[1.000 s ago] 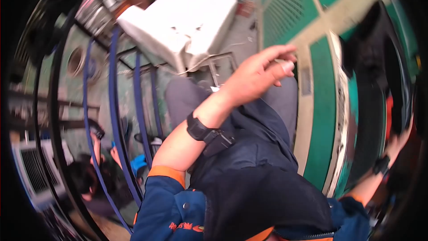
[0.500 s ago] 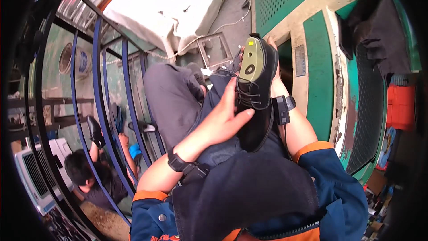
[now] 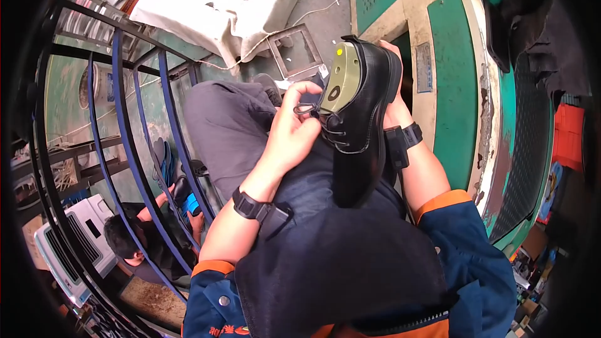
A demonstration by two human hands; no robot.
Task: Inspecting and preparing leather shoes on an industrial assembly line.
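Note:
A black leather lace-up shoe (image 3: 372,109) rests over my lap, its heel end pointing away and its toe toward me. Inside its opening sits an olive-green shoe last (image 3: 342,78) with a yellow dot and holes. My right hand (image 3: 397,107) is wrapped round the shoe from its right side; the shoe hides most of the fingers. Left of the opening, my left hand (image 3: 291,126) is closed with thumb and fingertips at the looped end of the dark shoelace (image 3: 306,109). More lace crosses the front of the shoe below the last.
A blue-black metal railing (image 3: 125,106) runs along my left. Beyond it, a person (image 3: 141,238) handles a dark shoe beside a white air cooler (image 3: 78,244). A white-covered table (image 3: 206,9) and a rusty metal frame (image 3: 294,50) lie ahead. Green machine panels (image 3: 454,100) stand close at right.
My left hand has gone from lying open beside the laces to closing on the lace, pulling it left of the shoe. The shoe has turned, showing more of its right side.

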